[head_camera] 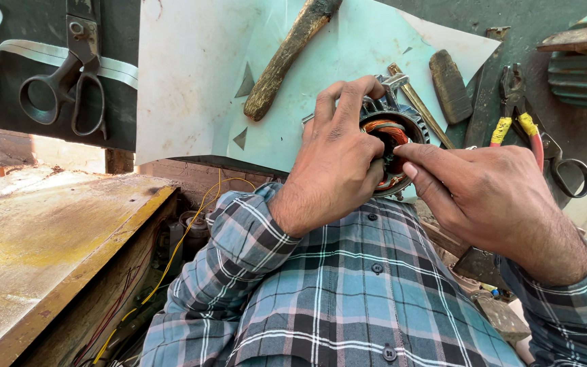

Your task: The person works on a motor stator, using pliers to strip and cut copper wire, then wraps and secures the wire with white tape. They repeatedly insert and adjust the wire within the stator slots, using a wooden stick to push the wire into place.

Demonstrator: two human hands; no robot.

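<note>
- Dark green worktop (565,129) fills the background past both hands, with a sheet of pale paper (191,75) spread over it and a worn yellowish slab (42,245) lower down on the left-hand side.
- Between the hands sits a small motor stator (392,136), a ribbed metal ring with copper windings (385,130) showing in its bore; it is held up above the paper and not resting on it, as far as can be told.
- The left hand (338,160) is curled closed around the near side of the stator, fingers arched over its rim and thumb pressed against its face.
- The right hand (490,197) is mostly closed, its forefinger and thumb pinched at the edge of the windings; whether it holds a wire end cannot be told.
- Risk: the pinching fingers could nick or kink the fine copper, and scraped enamel would short a coil.
- Risk: the grip is one-sided, so a tug from the right hand could twist the stator loose onto the tools beyond it.
- Just past the hands lie a wooden handle (287,58), a thin metal bar (419,105) and a dark block (450,85); pliers (514,122) with yellow grips lie beyond the right hand, scissors (69,81) well off beyond the left.
</note>
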